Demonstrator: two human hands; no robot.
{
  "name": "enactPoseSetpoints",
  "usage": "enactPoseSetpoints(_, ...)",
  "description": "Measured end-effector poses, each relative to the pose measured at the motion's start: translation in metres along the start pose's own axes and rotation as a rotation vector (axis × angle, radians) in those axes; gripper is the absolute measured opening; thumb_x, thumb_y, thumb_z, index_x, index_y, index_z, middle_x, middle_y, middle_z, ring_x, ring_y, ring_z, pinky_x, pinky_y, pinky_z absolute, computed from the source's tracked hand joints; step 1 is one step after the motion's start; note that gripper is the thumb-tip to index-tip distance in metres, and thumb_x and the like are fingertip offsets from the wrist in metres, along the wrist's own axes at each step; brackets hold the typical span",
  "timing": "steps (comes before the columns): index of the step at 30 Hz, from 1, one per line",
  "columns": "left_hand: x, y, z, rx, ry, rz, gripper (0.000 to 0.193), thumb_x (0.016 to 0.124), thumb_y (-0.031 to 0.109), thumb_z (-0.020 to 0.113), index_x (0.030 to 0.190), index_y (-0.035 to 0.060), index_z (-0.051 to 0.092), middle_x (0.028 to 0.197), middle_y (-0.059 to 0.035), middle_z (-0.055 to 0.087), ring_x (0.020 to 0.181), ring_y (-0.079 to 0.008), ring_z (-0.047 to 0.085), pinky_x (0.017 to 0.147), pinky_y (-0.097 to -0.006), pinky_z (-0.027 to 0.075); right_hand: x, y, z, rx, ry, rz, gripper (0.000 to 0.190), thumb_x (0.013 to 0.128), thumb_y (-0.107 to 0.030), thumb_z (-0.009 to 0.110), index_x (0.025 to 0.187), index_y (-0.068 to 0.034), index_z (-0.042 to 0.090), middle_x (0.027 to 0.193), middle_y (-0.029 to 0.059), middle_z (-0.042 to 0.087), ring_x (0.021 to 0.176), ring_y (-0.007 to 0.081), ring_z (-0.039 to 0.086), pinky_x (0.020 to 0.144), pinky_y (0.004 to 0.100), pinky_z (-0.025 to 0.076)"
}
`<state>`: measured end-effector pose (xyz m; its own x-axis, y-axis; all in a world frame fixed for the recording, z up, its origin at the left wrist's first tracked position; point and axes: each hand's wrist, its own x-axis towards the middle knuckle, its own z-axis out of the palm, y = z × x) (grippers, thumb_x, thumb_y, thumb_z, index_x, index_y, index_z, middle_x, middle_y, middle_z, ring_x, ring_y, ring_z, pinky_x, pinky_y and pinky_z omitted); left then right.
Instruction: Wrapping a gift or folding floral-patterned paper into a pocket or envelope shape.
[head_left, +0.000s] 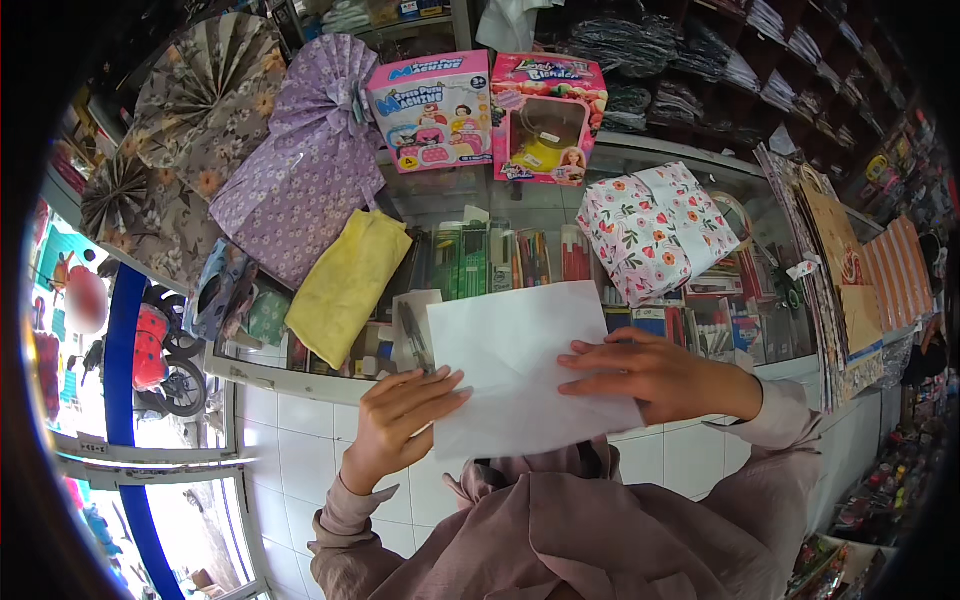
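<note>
A white sheet of paper (517, 367) lies across the near edge of the glass counter, partly over it and partly in front of my body. My left hand (409, 420) touches its left edge, fingers over the sheet and thumb low at the side. My right hand (637, 371) rests on its right part with fingers spread, the thumb side hidden beneath or behind. Just beyond the paper, to the right, sits a parcel in floral wrapping paper (637, 240). A folded yellow cloth (349, 289) lies to the left.
On the glass counter (300, 379) stand two toy boxes, a pink blender box (550, 75) and a push machine box (431, 112). Purple floral wrapping (300, 187) with a pleated fan is at left. Paper bags (832, 247) stand at right, near a tape roll (731, 214). Pens show under the glass.
</note>
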<state>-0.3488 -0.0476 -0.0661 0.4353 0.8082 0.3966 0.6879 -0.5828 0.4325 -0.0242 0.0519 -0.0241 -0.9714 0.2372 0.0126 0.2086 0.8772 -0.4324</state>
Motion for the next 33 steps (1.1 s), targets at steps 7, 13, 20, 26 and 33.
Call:
enactPoseSetpoints(7,0.014,0.002,0.008,-0.240,0.231,-0.306,0.008,0.076,0.007,0.074,0.076,0.0031,0.067,0.088,-0.0093,0.070,0.075,-0.0251,0.063,0.070,-0.0335,0.045,0.020,0.004,-0.003,0.564,0.373,0.443,0.042,0.084,-0.031,0.072,0.108,0.001,0.060,0.086,0.0116,0.065,0.074,0.0181,0.063,0.062,0.0320,0.047)
enactPoseSetpoints(13,0.026,-0.002,0.013,-0.227,0.321,-0.384,0.024,0.072,0.004,0.077,0.093,0.0006,0.066,0.083,-0.0079,0.064,0.069,-0.0185,0.060,0.059,-0.0288,0.040,0.025,0.004,0.010,0.668,0.602,0.431,0.057,0.085,-0.026,0.072,0.127,0.001,0.045,0.107,0.0152,0.057,0.093,0.0201,0.057,0.080,0.0342,0.046)
enactPoseSetpoints(20,0.036,0.002,0.009,-0.248,0.335,-0.467,0.047,0.074,0.001,0.076,0.117,-0.0001,0.058,0.112,-0.0140,0.056,0.084,-0.0177,0.062,0.065,-0.0244,0.049,0.029,0.002,0.005,0.166,0.424,0.460,0.068,0.090,-0.024,0.064,0.142,-0.002,0.026,0.115,0.0203,0.046,0.100,0.0341,0.051,0.084,0.0416,0.045)
enactPoseSetpoints(26,0.032,-0.005,0.013,-0.210,0.308,-0.344,0.040,0.074,0.003,0.077,0.111,0.0021,0.064,0.111,-0.0114,0.057,0.090,-0.0205,0.058,0.063,-0.0279,0.046,0.039,0.007,0.002,0.310,0.493,0.409,0.060,0.090,-0.018,0.065,0.138,-0.004,0.033,0.107,0.0158,0.043,0.092,0.0266,0.050,0.084,0.0377,0.042)
enactPoseSetpoints(33,0.035,0.003,0.011,-0.031,0.201,-0.374,0.038,0.069,0.021,0.082,0.103,0.0098,0.071,0.112,-0.0062,0.057,0.081,-0.0206,0.052,0.076,-0.0349,0.038,0.046,0.015,0.008,0.037,0.372,0.352,0.047,0.089,-0.004,0.058,0.130,0.003,0.039,0.109,0.0197,0.041,0.104,0.0344,0.048,0.087,0.0422,0.043)
